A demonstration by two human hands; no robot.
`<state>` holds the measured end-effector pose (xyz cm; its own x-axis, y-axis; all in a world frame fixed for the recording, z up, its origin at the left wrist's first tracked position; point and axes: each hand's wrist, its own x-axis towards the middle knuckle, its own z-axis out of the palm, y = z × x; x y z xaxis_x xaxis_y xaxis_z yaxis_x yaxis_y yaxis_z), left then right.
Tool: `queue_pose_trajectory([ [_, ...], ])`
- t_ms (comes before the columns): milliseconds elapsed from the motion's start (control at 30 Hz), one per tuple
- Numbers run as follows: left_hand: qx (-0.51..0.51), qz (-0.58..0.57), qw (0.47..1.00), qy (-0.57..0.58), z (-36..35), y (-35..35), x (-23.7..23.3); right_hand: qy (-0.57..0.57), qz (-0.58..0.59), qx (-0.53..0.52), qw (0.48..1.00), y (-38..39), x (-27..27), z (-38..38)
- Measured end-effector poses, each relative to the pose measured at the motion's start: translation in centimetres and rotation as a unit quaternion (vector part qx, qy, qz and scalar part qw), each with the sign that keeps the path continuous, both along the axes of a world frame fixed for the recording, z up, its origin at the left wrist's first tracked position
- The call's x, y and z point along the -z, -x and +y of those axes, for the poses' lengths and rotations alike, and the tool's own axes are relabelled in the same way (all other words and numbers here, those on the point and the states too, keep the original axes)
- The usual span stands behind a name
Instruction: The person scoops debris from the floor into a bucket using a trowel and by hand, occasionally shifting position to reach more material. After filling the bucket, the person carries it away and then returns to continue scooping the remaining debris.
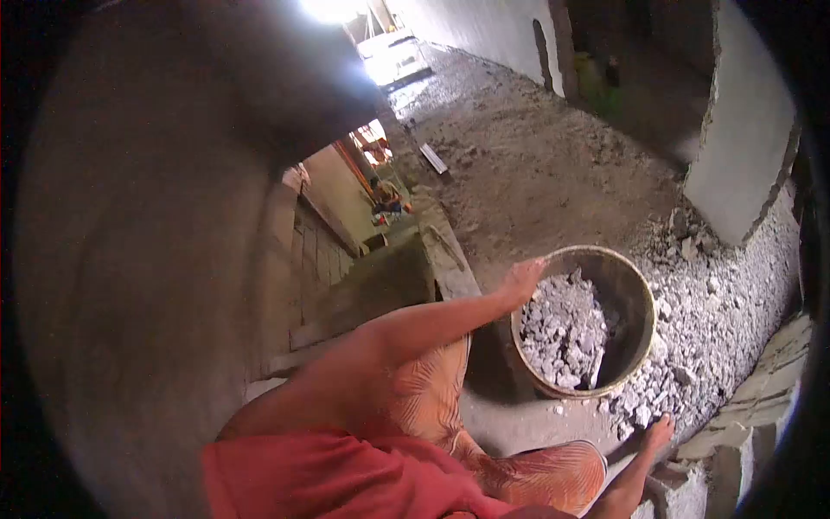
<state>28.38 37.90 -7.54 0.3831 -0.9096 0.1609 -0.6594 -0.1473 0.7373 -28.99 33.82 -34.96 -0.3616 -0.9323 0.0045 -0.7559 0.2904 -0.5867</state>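
Note:
A round bucket [644, 333] with a pale rim leans on the ground, holding grey broken rubble [562, 333] that fills one side of it. My left hand [524, 282] grips the bucket's rim on its upper left side. Just below the bucket, my right hand [660, 429] is at the near edge of a pile of grey rubble [718, 324]. Its fingers look curled together among the stones; whatever they hold is too small to make out.
Concrete blocks [735, 458] line the lower right. A broken wall section [748, 130] stands beyond the pile. Rough dirt floor [536, 156] stretches toward a bright opening, with a light strip [433, 159] lying on it. Through a gap at left, another person [388, 197] is visible below.

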Motion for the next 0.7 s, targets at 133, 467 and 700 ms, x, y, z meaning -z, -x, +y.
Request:
queue_pose_trajectory([
  [133, -0.015, 0.030, 0.998, 0.047, -0.5, -0.5, 2.0, 0.014, -0.014, -0.009, 1.000, -0.1, -0.6, 0.6],
  [467, 0.001, -0.009, 0.998, -0.057, -1.6, -0.5, 0.7, 0.190, 0.045, -0.084, 0.977, 1.0, 1.9, 2.4],
  [700, 0.087, -0.182, 0.979, 0.027, -0.4, -3.1, 3.9, 0.172, 0.274, -0.175, 0.930, 1.1, -1.5, 4.5],
])
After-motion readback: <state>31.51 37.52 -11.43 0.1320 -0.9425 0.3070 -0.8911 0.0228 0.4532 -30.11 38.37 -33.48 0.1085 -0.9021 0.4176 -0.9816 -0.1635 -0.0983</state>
